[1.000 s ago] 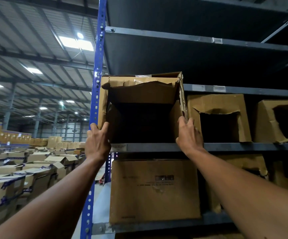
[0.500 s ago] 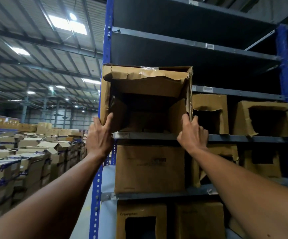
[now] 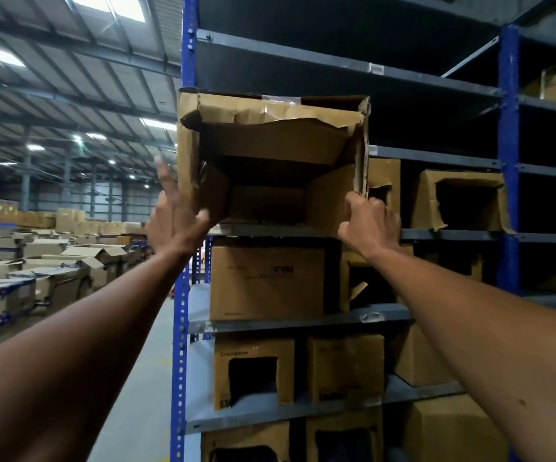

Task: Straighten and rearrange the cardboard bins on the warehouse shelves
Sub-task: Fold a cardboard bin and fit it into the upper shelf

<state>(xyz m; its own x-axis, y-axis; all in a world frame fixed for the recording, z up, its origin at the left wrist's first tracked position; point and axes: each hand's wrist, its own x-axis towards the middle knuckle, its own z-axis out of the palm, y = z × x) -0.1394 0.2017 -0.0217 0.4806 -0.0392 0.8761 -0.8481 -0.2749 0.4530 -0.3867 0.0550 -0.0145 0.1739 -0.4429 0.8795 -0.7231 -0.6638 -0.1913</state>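
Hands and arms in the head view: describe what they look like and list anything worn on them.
Both forearms are bare up to the frame edge: no sleeves, gloves, watch, rings or wristbands show. The left hand is slightly motion-blurred, so fine detail there is unclear. The right hand is sharper, with short nails. A small dark mark sits on the right forearm.

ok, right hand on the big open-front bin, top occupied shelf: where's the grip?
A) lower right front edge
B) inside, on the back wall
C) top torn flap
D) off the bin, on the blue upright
A: the right hand has its fingers curled round the lower right front edge of the open-front bin, just above the shelf.
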